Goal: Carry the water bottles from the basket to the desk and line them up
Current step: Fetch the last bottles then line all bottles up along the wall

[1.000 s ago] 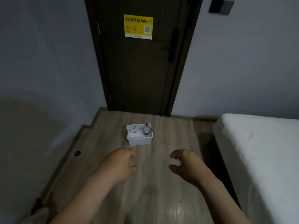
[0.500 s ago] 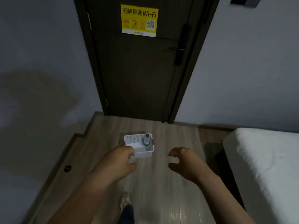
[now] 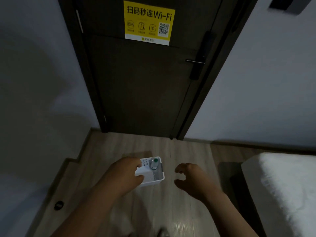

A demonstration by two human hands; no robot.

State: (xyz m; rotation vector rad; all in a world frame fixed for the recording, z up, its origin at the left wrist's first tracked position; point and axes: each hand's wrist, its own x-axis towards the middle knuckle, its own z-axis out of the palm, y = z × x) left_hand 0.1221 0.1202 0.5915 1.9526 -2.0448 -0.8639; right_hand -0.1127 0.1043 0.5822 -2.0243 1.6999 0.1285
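A small white plastic basket (image 3: 154,181) stands on the wooden floor in front of a dark door. One clear water bottle (image 3: 154,165) with a green cap stands upright in its right side. My left hand (image 3: 123,177) hangs in front of the basket's left half and hides it; its fingers are loosely curled and hold nothing. My right hand (image 3: 191,180) hovers to the right of the basket, fingers loosely curled, empty. Both hands are above the floor, apart from the basket. The desk is not in view.
The shut dark door (image 3: 145,82) with a yellow Wi-Fi sticker (image 3: 148,23) fills the far end. A bed with a white cover (image 3: 282,189) stands at the right. A grey wall runs along the left, with a round black floor stop (image 3: 59,205) near it.
I have moved closer to the door and basket; the basket now looks larger. My left hand now overlaps its left side. Both hands stay empty.
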